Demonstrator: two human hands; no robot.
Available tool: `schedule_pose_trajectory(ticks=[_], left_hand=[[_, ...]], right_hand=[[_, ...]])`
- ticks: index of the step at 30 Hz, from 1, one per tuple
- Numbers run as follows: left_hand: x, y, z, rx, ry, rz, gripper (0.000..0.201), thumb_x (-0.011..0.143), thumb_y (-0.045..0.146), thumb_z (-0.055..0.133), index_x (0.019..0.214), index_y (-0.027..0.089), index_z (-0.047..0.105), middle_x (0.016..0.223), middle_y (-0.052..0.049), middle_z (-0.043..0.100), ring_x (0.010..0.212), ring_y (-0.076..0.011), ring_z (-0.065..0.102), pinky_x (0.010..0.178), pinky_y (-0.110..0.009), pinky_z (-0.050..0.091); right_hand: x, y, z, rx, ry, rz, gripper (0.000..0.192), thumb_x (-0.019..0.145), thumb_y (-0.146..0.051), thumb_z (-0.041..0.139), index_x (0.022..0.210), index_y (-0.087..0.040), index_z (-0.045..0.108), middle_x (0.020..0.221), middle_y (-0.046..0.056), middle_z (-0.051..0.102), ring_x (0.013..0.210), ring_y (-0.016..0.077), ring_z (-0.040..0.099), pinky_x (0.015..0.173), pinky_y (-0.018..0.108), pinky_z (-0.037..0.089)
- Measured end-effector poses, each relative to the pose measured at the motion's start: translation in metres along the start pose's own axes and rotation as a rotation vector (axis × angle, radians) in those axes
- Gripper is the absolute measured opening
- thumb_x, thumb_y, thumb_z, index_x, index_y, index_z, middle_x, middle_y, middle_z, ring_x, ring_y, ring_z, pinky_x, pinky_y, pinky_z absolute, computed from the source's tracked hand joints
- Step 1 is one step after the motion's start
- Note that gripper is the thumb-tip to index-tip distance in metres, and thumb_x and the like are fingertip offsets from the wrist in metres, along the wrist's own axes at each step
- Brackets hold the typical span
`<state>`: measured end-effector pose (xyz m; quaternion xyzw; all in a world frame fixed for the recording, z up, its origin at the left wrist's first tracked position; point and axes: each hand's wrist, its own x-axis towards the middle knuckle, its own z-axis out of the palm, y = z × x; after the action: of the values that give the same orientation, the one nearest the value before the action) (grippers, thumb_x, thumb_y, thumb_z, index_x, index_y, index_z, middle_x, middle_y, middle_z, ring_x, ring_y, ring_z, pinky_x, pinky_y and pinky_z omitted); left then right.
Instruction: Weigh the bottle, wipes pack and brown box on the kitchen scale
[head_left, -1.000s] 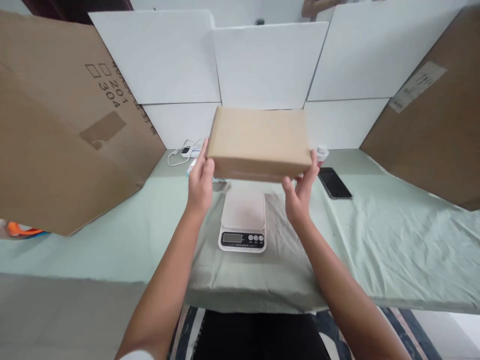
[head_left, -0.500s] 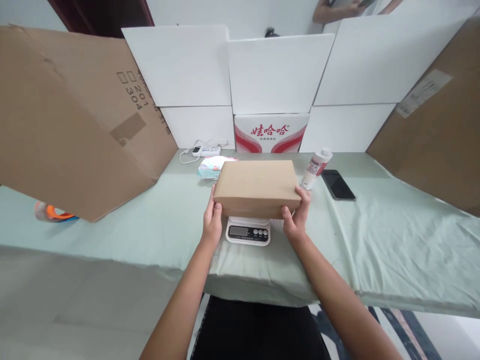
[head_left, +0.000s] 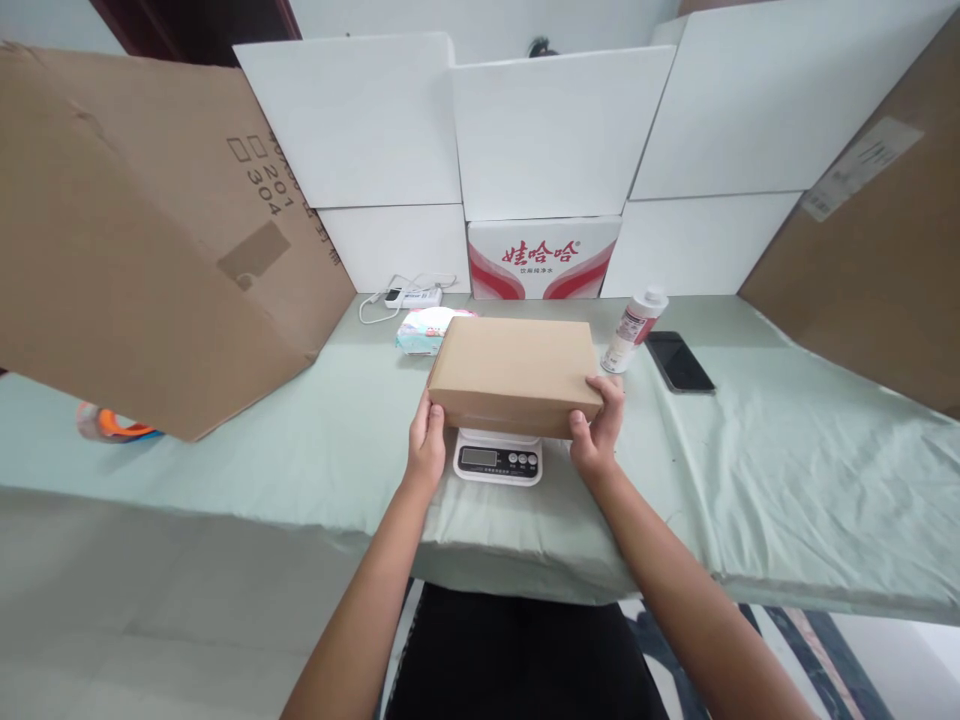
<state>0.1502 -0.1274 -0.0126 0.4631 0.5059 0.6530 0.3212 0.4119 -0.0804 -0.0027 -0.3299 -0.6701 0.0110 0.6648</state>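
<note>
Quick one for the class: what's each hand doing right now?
Left hand: holding the brown cardboard box at its left end.
Right hand: holding it too, at the right end.

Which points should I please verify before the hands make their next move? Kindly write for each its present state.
1. Left hand on the left end of the small brown box: ok.
2. Right hand on its right end: ok.
3. Box resting fully on the scale: cannot tell; its underside is hidden.
4. Reading on the display: cannot tell; no digits are legible.
5. Bottle clear of the right hand: cannot tell; it stands close behind.
6. Phone clear of the box: ok.
</note>
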Motion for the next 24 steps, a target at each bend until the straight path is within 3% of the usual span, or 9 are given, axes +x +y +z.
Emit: schedule_pose_trajectory(ticks=[7,19,24], left_hand=[[-0.0023,-0.0071,-0.0029,-0.009,0.019,-0.051,0.079,0.095,0.078,0.059,0.149,0.021,0.066,0.155,-0.016,0.065,0.154,-0.0354,0.053,0.132,-0.052,0.038],[-0.0049,-0.0058,-0.0032,0.013,0.025,-0.032,0.076,0.098,0.076,0.057,0.150,0.021,0.066,0.156,-0.016,0.064,0.154,-0.0345,0.054,0.132,-0.049,0.038],[-0.0055,-0.0036,-0.0029,0.015,0.035,-0.011,0.073,0.100,0.073,0.056,0.152,0.023,0.065,0.158,-0.015,0.064,0.156,-0.0334,0.052,0.133,-0.047,0.037]], right_hand=[[0.0006,-0.0009,0.0006,-0.009,-0.010,0.011,0.044,0.100,-0.045,0.055,0.140,-0.025,0.057,0.108,0.007,0.054,0.104,0.0272,0.056,0.094,0.047,0.050],[0.0027,-0.0021,0.0002,0.004,-0.025,0.033,0.047,0.099,-0.045,0.057,0.140,-0.024,0.056,0.111,0.008,0.055,0.105,0.0276,0.055,0.097,0.048,0.048],[0.0025,0.0001,0.0007,0.010,-0.001,0.070,0.051,0.098,-0.054,0.055,0.139,-0.023,0.057,0.112,0.009,0.055,0.106,0.0283,0.056,0.093,0.047,0.050]])
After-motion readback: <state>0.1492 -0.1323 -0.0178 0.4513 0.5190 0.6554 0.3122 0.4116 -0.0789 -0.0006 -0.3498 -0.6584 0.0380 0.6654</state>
